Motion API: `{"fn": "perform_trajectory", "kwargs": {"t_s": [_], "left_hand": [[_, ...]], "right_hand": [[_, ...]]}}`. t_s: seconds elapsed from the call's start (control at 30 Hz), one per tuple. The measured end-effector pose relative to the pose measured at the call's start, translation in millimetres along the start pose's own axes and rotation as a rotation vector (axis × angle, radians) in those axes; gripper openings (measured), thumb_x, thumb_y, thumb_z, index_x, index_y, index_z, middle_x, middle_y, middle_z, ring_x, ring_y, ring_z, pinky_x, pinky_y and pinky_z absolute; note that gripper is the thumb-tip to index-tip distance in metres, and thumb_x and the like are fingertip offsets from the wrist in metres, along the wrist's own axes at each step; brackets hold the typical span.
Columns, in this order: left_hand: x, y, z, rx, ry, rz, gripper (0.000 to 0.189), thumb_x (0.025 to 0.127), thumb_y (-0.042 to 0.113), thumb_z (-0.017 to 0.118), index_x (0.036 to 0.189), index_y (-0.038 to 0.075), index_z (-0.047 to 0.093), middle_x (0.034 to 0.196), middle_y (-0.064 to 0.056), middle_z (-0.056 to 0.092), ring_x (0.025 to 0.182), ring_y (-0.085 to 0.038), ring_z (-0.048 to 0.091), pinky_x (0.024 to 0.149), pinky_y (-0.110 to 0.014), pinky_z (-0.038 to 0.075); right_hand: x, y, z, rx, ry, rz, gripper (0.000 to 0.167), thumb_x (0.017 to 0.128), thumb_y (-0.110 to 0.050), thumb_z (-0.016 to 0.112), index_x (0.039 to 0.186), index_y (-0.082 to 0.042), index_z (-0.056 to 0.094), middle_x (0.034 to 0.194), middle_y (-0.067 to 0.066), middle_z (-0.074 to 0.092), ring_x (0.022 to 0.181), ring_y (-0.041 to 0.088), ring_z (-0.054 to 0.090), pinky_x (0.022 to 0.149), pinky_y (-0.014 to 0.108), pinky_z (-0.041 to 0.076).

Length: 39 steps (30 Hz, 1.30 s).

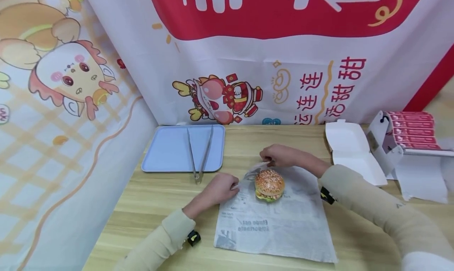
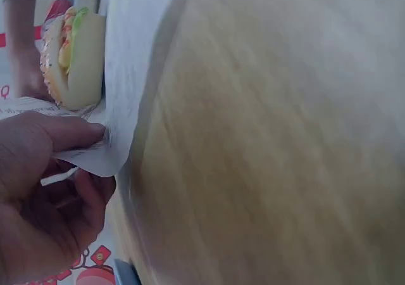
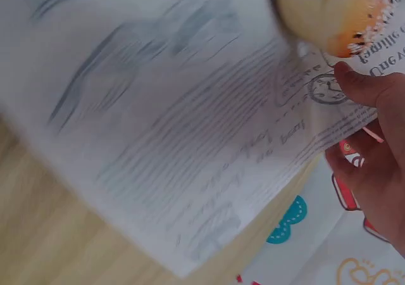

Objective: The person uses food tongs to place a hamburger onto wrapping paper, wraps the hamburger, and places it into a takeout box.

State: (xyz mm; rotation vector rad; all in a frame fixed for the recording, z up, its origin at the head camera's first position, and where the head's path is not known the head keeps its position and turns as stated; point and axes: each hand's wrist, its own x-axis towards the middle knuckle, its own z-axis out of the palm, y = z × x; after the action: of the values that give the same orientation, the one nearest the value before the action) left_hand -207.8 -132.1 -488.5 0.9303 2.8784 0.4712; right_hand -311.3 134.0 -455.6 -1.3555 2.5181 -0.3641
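A sesame-seed burger (image 1: 269, 185) with lettuce and filling sits toward the far side of a printed wrapping paper sheet (image 1: 283, 231) on the table. My left hand (image 1: 221, 187) pinches the sheet's left edge between thumb and fingers. In the left wrist view, that paper edge (image 2: 104, 161) curls up between the thumb and fingers, with the burger (image 2: 76, 60) just beyond. My right hand (image 1: 281, 156) grips the far edge behind the burger and lifts it off the table. In the right wrist view the thumb of the right hand (image 3: 373, 152) lies on the paper close to the bun.
Metal tongs (image 1: 200, 156) lie across a blue tray (image 1: 166, 149) at the back left. An opened white takeout box (image 1: 349, 145) stands at the back right, beside a dispenser (image 1: 386, 145) with red printed labels (image 1: 413, 129). A printed cloth backdrop (image 1: 220, 54) hangs behind the table.
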Motion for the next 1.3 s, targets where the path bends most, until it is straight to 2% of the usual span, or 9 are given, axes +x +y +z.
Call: {"fn": "perform_trajectory", "kwargs": {"t_s": [0.2, 0.3, 0.43, 0.53, 0.63, 0.8, 0.93, 1.1, 1.3], "left_hand": [[0.3, -0.8, -6.8, 0.176, 0.014, 0.104, 0.017, 0.077, 0.000, 0.073, 0.075, 0.015, 0.065, 0.069, 0.005, 0.058, 0.062, -0.008, 0.051, 0.057, -0.017, 0.044], [-0.9, -1.9, -9.6, 0.274, 0.010, 0.151, 0.018, 0.082, 0.000, 0.072, 0.093, 0.014, 0.072, 0.081, 0.003, 0.065, 0.066, -0.007, 0.055, 0.058, -0.016, 0.045], [-4.0, -1.9, -10.4, 0.371, -0.001, 0.233, 0.023, 0.085, -0.001, 0.066, 0.099, 0.017, 0.070, 0.084, 0.004, 0.064, 0.064, -0.006, 0.052, 0.055, -0.015, 0.042], [-7.7, -0.8, -13.7, 0.317, -0.058, 0.247, 0.024, 0.080, 0.003, 0.065, 0.098, 0.018, 0.063, 0.088, 0.005, 0.058, 0.072, -0.007, 0.050, 0.061, -0.018, 0.043], [-7.0, 3.9, -23.6, 0.166, -0.089, 0.225, 0.027, 0.072, 0.008, 0.061, 0.096, 0.018, 0.057, 0.094, 0.006, 0.051, 0.085, -0.009, 0.047, 0.073, -0.023, 0.045], [16.7, 23.4, -34.7, -0.018, -0.025, 0.243, 0.026, 0.095, 0.011, 0.051, 0.118, 0.018, 0.061, 0.124, 0.003, 0.058, 0.118, -0.012, 0.052, 0.104, -0.029, 0.047], [35.0, 35.4, -27.0, 0.023, -0.040, 0.341, 0.038, 0.105, 0.018, 0.047, 0.142, 0.020, 0.054, 0.148, -0.002, 0.052, 0.139, -0.017, 0.045, 0.117, -0.032, 0.037], [36.5, 42.3, -13.8, 0.109, -0.084, 0.403, 0.042, 0.106, 0.024, 0.048, 0.148, 0.023, 0.049, 0.154, -0.002, 0.047, 0.144, -0.020, 0.042, 0.119, -0.034, 0.034], [32.7, 46.1, -5.8, 0.171, -0.010, 0.402, 0.042, 0.105, 0.024, 0.051, 0.147, 0.026, 0.050, 0.151, -0.001, 0.049, 0.139, -0.019, 0.044, 0.117, -0.033, 0.037]], "right_hand": [[-10.4, -1, 1, -0.358, 0.081, -0.083, 0.013, 0.086, -0.003, 0.072, 0.089, -0.015, 0.067, 0.082, -0.001, 0.069, 0.073, 0.015, 0.065, 0.065, 0.031, 0.056], [-15.6, 4, 7, -0.419, 0.107, -0.106, 0.013, 0.088, -0.005, 0.070, 0.096, -0.014, 0.069, 0.086, 0.002, 0.072, 0.075, 0.018, 0.068, 0.068, 0.032, 0.058], [-19.4, 10, 19, -0.469, 0.175, -0.163, 0.011, 0.089, -0.009, 0.069, 0.100, -0.012, 0.068, 0.086, 0.004, 0.072, 0.075, 0.018, 0.067, 0.065, 0.031, 0.057], [-20.9, 12, 27, -0.510, 0.215, -0.196, 0.012, 0.090, -0.012, 0.069, 0.102, -0.012, 0.067, 0.087, 0.004, 0.071, 0.075, 0.018, 0.066, 0.063, 0.030, 0.056], [-22.4, 14, 29, -0.542, 0.232, -0.207, 0.012, 0.090, -0.012, 0.069, 0.102, -0.013, 0.066, 0.088, 0.003, 0.071, 0.075, 0.018, 0.066, 0.060, 0.029, 0.056], [-23.8, 19, 31, -0.569, 0.271, -0.216, 0.012, 0.090, -0.010, 0.069, 0.101, -0.014, 0.065, 0.089, 0.003, 0.071, 0.075, 0.017, 0.066, 0.058, 0.029, 0.055], [-24.5, 19, 33, -0.547, 0.279, -0.207, 0.013, 0.089, -0.008, 0.070, 0.100, -0.013, 0.066, 0.089, 0.004, 0.072, 0.076, 0.019, 0.067, 0.062, 0.030, 0.056], [-36.9, 11, 32, -0.531, 0.258, -0.116, 0.019, 0.091, -0.007, 0.068, 0.110, -0.011, 0.066, 0.103, 0.007, 0.074, 0.095, 0.024, 0.070, 0.084, 0.040, 0.057], [-97.9, -25, 36, -0.425, 0.342, 0.038, 0.028, 0.095, -0.009, 0.060, 0.123, -0.006, 0.062, 0.123, 0.011, 0.067, 0.115, 0.029, 0.062, 0.099, 0.048, 0.050]]}}
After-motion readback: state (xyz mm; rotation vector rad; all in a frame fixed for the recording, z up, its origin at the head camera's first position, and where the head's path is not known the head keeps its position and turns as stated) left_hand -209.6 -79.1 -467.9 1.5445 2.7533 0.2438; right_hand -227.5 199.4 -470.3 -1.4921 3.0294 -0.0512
